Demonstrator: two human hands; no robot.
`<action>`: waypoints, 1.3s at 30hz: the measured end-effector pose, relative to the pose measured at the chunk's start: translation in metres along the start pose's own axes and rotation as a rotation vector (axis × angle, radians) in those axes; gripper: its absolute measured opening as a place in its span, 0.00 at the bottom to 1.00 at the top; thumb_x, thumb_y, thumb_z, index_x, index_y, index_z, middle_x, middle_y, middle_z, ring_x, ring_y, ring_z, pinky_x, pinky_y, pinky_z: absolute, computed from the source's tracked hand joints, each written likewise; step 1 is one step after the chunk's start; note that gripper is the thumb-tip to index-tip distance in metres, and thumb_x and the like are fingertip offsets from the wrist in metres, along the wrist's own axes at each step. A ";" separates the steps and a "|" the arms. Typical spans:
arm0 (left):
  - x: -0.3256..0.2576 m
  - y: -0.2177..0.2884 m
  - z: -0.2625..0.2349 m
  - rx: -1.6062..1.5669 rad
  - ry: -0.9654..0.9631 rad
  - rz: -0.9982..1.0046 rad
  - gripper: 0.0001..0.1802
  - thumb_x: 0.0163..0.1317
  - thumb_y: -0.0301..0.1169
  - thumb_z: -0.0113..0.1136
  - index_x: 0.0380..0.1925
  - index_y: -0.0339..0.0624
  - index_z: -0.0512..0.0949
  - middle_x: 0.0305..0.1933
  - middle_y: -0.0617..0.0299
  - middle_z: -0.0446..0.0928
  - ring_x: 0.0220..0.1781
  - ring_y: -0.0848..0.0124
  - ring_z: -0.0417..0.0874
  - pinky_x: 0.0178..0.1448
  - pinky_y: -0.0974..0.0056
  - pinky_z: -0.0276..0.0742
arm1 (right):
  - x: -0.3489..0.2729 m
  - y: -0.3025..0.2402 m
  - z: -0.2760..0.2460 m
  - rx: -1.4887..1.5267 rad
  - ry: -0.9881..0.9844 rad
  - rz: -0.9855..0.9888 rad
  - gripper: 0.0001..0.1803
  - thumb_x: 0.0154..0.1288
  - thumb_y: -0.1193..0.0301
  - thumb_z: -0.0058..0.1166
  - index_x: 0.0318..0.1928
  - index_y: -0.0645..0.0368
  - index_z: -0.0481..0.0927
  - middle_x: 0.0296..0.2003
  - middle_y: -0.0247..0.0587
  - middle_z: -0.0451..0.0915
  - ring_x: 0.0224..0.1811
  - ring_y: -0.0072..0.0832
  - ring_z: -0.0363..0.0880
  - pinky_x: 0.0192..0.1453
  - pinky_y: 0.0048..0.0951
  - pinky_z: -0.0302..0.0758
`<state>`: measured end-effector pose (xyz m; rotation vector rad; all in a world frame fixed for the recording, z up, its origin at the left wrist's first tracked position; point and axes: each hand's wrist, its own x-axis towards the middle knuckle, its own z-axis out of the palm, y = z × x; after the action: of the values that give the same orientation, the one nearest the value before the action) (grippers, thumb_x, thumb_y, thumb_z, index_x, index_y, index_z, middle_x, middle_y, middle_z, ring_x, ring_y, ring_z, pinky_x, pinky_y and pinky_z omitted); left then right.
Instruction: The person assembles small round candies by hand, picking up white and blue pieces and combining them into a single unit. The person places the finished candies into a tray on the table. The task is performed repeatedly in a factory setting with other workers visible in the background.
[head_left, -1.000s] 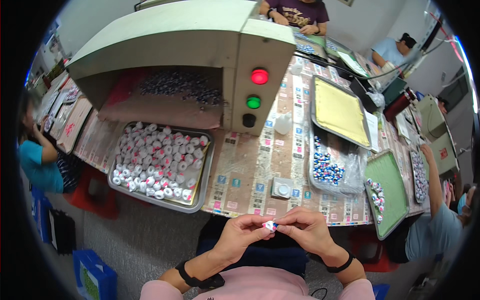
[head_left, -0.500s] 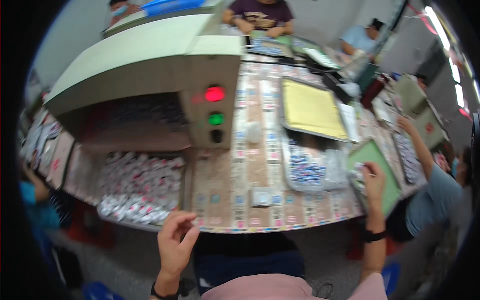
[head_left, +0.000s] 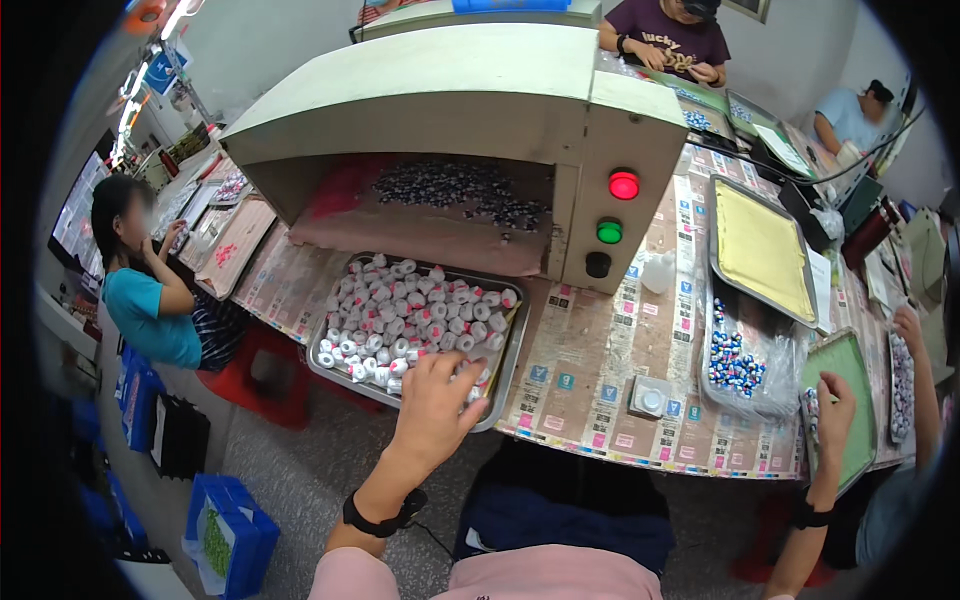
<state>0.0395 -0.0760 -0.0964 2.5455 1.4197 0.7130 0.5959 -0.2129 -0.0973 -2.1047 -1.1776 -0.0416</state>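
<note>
The left hand (head_left: pixel 432 405) is loosely spread over white pieces (head_left: pixel 410 305) in the metal tray (head_left: pixel 513 350); they seem light, hard, best pinched by their sides. The right hand (head_left: pixel 836 408) is at the green tray (head_left: pixel 848 362); its grip I cannot tell.

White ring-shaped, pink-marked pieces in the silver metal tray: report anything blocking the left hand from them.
Nothing visible: the bare left hand is at the uncovered silver metal tray, right by the white ring-shaped pieces; contact is unclear.
</note>
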 end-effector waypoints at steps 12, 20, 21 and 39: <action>0.019 -0.003 0.013 -0.027 -0.156 0.094 0.17 0.51 0.26 0.61 0.43 0.40 0.73 0.33 0.52 0.72 0.31 0.50 0.75 0.35 0.51 0.70 | -0.020 -0.118 0.057 0.129 -0.230 -0.246 0.07 0.55 0.77 0.54 0.35 0.60 0.82 0.36 0.45 0.81 0.42 0.42 0.78 0.47 0.37 0.72; 0.019 -0.012 0.025 -0.180 0.056 0.083 0.17 0.53 0.28 0.65 0.43 0.38 0.74 0.33 0.51 0.77 0.31 0.52 0.78 0.34 0.54 0.72 | 0.031 -0.112 0.122 0.021 -0.296 -0.418 0.15 0.54 0.83 0.48 0.42 0.60 0.80 0.43 0.44 0.79 0.46 0.45 0.73 0.53 0.39 0.71; 0.019 -0.011 0.024 -0.172 0.072 0.082 0.17 0.52 0.28 0.65 0.42 0.37 0.75 0.32 0.51 0.77 0.31 0.53 0.78 0.34 0.55 0.71 | 0.036 -0.115 0.130 0.030 -0.293 -0.433 0.17 0.55 0.82 0.46 0.44 0.59 0.80 0.46 0.43 0.79 0.47 0.45 0.73 0.52 0.39 0.71; 0.008 0.043 0.006 -2.354 -0.002 -0.872 0.21 0.68 0.48 0.50 0.44 0.41 0.74 0.24 0.69 0.67 0.23 0.77 0.69 0.28 0.69 0.67 | 0.027 -0.129 0.101 0.605 -0.487 0.125 0.09 0.61 0.75 0.55 0.43 0.63 0.78 0.36 0.38 0.82 0.35 0.24 0.80 0.38 0.25 0.78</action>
<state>0.0791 -0.0922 -0.0838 0.0935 0.4511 0.9891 0.4845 -0.0906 -0.0897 -1.6709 -1.1334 0.8229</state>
